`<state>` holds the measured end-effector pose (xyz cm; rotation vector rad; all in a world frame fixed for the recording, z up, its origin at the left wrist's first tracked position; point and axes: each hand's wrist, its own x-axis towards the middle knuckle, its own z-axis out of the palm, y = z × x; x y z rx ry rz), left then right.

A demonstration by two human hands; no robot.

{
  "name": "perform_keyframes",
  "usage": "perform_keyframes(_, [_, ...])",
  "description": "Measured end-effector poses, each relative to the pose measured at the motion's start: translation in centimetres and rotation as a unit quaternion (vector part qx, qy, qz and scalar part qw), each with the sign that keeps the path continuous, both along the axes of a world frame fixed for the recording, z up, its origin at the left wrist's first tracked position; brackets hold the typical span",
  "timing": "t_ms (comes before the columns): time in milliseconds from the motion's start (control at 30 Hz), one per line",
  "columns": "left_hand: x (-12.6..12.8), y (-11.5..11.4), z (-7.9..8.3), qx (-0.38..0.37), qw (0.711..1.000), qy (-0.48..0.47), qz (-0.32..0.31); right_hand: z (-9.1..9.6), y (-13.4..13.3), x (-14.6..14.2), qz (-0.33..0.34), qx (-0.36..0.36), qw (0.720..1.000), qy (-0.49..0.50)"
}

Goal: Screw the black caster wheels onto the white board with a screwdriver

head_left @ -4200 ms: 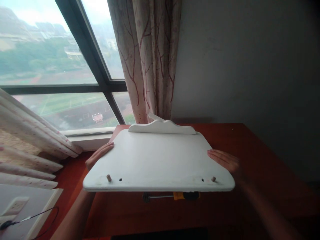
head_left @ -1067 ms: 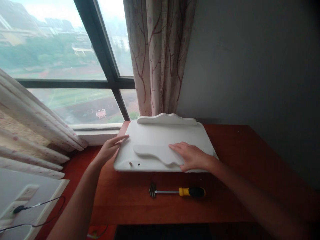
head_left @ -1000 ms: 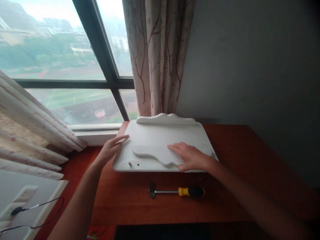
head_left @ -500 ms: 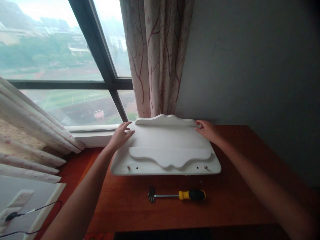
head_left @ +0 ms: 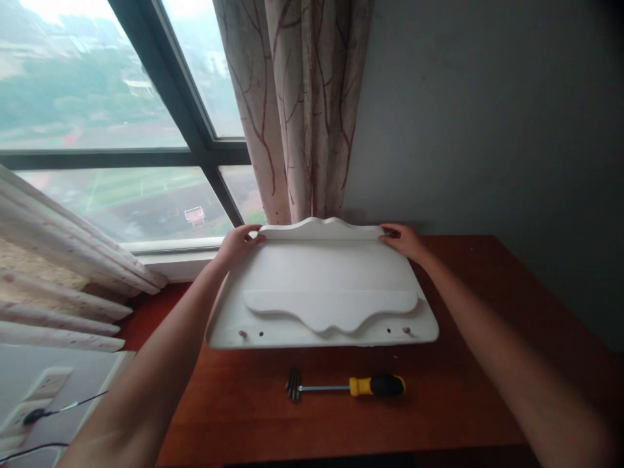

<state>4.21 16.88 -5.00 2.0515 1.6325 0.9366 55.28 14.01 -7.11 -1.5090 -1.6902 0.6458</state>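
Observation:
A white panel (head_left: 322,266) with rounded corners lies on the wooden table. Along its far edge stands a white wavy-edged board (head_left: 322,229); my left hand (head_left: 241,244) pinches the left end and my right hand (head_left: 403,239) pinches the right end. A second board (head_left: 331,309) with a wavy front edge sits across the near part of the panel. Close to the panel's near corners, a wooden dowel (head_left: 242,333) on the left and another dowel (head_left: 407,330) on the right stick up beside dark holes.
On the reddish wooden table (head_left: 234,416), a yellow-black screwdriver (head_left: 375,386) lies in front of the panel, its tip at a small pile of screws (head_left: 293,385). Behind are a curtain (head_left: 302,130) and a window. A plugged-in cable (head_left: 34,416) hangs at lower left.
Both hands have closed on the ends of the far wavy-edged board; my left was apart from it before. The board looks slightly more upright. The camera view has shifted a little.

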Motion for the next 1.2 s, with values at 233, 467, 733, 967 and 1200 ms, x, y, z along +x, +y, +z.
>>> perform_keyframes(233, [0.0,0.2,-0.7,0.003,0.999,-0.035,0.041,-1.4,-0.5,-0.4,-0.042,-0.011,0.997,0.058])
perform_keyframes(467, [0.1,0.1,-0.8,0.000,0.997,-0.069,0.043,-1.7,-0.5,-0.6,-0.069,0.004,0.994,0.086])
perform_keyframes(733, [0.3,0.0,-0.4,-0.006,0.995,-0.088,0.041,-1.7,-0.4,-0.6,-0.074,0.006,0.994,0.085])
perform_keyframes(967, [0.5,-0.1,-0.3,-0.007,0.995,-0.093,0.043,-1.8,-0.5,-0.3,-0.074,0.020,0.994,0.075])
perform_keyframes(1200, [0.6,-0.1,-0.4,0.021,0.992,-0.113,0.049,-0.6,-0.5,-1.3,-0.093,0.058,0.991,0.079])
